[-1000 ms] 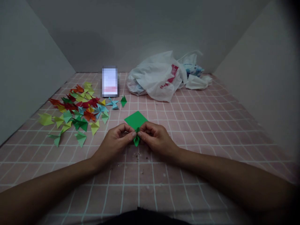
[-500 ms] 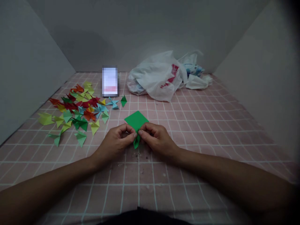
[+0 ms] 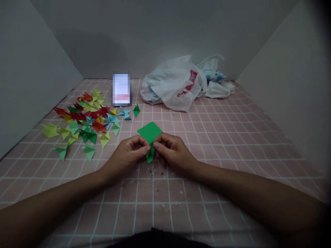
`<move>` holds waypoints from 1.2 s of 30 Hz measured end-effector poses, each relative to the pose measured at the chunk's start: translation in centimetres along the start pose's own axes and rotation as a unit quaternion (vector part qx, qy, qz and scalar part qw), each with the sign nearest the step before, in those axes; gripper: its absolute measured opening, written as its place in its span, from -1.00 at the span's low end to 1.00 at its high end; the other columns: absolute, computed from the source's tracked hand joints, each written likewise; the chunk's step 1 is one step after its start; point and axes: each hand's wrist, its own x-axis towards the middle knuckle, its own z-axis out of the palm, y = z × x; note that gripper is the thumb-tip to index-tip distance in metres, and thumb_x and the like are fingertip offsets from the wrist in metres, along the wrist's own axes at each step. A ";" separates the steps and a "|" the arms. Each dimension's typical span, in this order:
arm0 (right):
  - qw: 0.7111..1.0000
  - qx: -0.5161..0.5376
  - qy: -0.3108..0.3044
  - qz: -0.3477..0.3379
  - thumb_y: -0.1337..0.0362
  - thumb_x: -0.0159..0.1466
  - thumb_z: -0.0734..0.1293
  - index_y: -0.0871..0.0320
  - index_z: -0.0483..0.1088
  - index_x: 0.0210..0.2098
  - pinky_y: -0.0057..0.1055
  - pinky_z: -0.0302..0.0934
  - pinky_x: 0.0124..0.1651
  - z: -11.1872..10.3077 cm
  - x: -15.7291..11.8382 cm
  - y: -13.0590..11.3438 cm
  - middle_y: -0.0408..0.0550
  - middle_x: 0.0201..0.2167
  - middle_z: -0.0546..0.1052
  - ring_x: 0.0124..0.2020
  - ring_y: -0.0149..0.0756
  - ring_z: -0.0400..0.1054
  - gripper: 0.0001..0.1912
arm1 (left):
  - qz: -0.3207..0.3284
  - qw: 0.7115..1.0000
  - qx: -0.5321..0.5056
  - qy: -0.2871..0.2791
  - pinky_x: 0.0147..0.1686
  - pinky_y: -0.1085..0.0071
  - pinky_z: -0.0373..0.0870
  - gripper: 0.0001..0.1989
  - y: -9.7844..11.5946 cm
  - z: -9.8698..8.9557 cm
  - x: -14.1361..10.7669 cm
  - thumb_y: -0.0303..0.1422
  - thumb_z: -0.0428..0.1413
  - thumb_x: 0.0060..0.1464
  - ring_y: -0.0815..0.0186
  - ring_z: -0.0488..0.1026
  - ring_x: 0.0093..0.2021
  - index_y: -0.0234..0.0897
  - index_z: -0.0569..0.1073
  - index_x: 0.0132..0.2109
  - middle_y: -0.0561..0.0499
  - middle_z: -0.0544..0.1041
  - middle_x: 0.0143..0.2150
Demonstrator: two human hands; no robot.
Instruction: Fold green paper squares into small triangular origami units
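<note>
Between my two hands is a partly folded piece of green origami paper point(image 3: 150, 131), its flat diamond pointing away from me and a narrow folded part hanging toward me. My left hand point(image 3: 131, 151) pinches its left side between thumb and forefinger. From the right, my right hand point(image 3: 173, 151) pinches the same paper at the narrow middle, fingertips close to those of the left. The fingers hide part of the folds. Just beyond lies a small dark green folded paper point(image 3: 136, 110), and a light blue folded paper point(image 3: 124, 113) rests beside it.
A pile of folded papers point(image 3: 89, 135) in several colours spreads over the left of the pink checked cloth point(image 3: 219, 144). Behind it a lit, blurred phone point(image 3: 121, 89) stands upright. White plastic bags point(image 3: 173, 84) lie at the back, before the grey wall point(image 3: 165, 31). Small crumbs dot the cloth near me.
My right thumb and fingers have shifted slightly at the paper's narrow part, and its near tip has turned a little. Both hands keep their pinch; the rest is as before.
</note>
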 end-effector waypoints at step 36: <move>0.998 0.055 -0.011 0.035 0.11 0.34 0.30 0.10 0.26 -0.36 -0.54 0.05 -0.65 0.2 -0.1 -0.2 -0.28 -0.58 0.35 -0.69 -0.51 0.18 -0.76 | 0.063 0.997 0.015 0.049 -0.36 0.46 0.40 -0.78 0.6 0.0 0.3 -0.33 0.27 -0.08 0.38 0.44 -0.37 -0.25 0.39 -0.32 0.10 0.47 -0.39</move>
